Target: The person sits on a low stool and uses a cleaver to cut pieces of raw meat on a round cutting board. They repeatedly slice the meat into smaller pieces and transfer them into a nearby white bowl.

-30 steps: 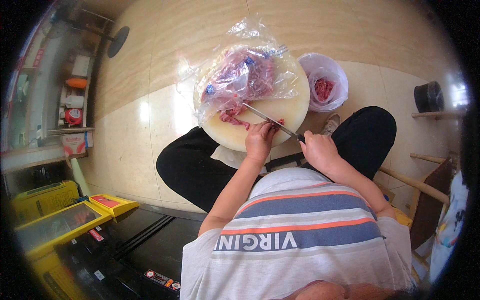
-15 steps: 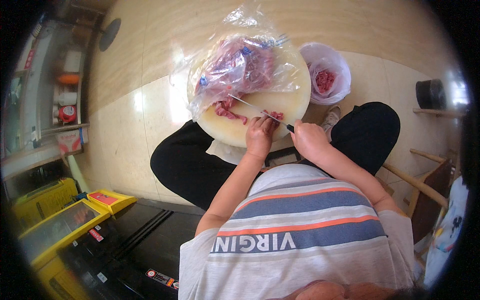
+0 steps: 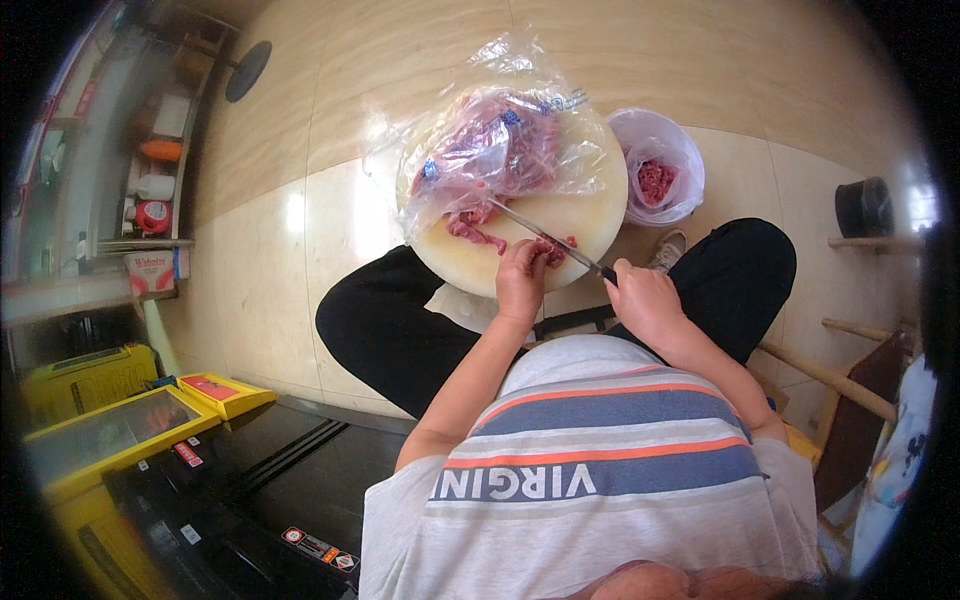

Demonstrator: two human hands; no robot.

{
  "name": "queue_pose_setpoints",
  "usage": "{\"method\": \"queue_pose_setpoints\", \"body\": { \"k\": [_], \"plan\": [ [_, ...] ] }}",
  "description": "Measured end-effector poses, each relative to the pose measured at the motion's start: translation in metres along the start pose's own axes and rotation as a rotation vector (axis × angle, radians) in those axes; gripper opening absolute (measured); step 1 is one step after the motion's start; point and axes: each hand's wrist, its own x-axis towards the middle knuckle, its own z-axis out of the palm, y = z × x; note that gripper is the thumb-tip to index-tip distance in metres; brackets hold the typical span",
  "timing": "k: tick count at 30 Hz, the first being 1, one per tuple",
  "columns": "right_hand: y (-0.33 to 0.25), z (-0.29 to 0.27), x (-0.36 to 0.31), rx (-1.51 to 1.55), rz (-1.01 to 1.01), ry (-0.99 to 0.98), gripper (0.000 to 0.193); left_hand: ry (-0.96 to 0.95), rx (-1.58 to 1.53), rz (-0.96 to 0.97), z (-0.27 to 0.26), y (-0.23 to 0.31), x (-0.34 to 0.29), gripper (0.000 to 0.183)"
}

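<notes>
My right hand (image 3: 645,298) grips the dark handle of a long knife (image 3: 545,235), whose blade slants up and left across a round, pale cutting board (image 3: 585,215). Close beside the blade, my left hand (image 3: 521,275) presses its bent fingers on a piece of raw red meat (image 3: 556,250); the fingertips are partly hidden. A narrow strip of meat (image 3: 474,233) lies to the left of that hand. On the far half of the board rests a clear plastic bag (image 3: 500,140) with a large lump of raw meat inside, and the knife tip reaches its near edge.
A white bucket (image 3: 690,180) lined with a bag holds cut meat, right of the board. My knees in black trousers flank the board. A black cabinet (image 3: 260,450) and yellow box (image 3: 130,440) stand at left, shelves beyond; a wooden chair (image 3: 850,385) stands at right.
The whole view has shifted slightly. The knife's handle end has swung a little right and nearer me, with my right hand on it. My left hand stays at the meat.
</notes>
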Motion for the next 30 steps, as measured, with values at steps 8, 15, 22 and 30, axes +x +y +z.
{"method": "queue_pose_setpoints", "body": {
  "k": [8,15,22,30],
  "plan": [
    [0.003,0.008,0.001,-0.027,-0.045,-0.061,0.022,-0.005,0.182,0.17,0.009,-0.008,-0.004,0.019],
    [0.0,0.009,0.025,-0.03,-0.092,-0.117,0.014,-0.007,0.197,0.208,0.009,-0.006,-0.001,0.02],
    [-0.008,0.021,0.042,-0.021,-0.091,-0.113,0.014,0.01,0.231,0.202,0.008,-0.003,0.004,0.018],
    [0.007,0.009,0.029,-0.053,-0.099,-0.069,0.018,0.0,0.249,0.259,0.006,-0.005,0.008,0.018]
  ]
}}
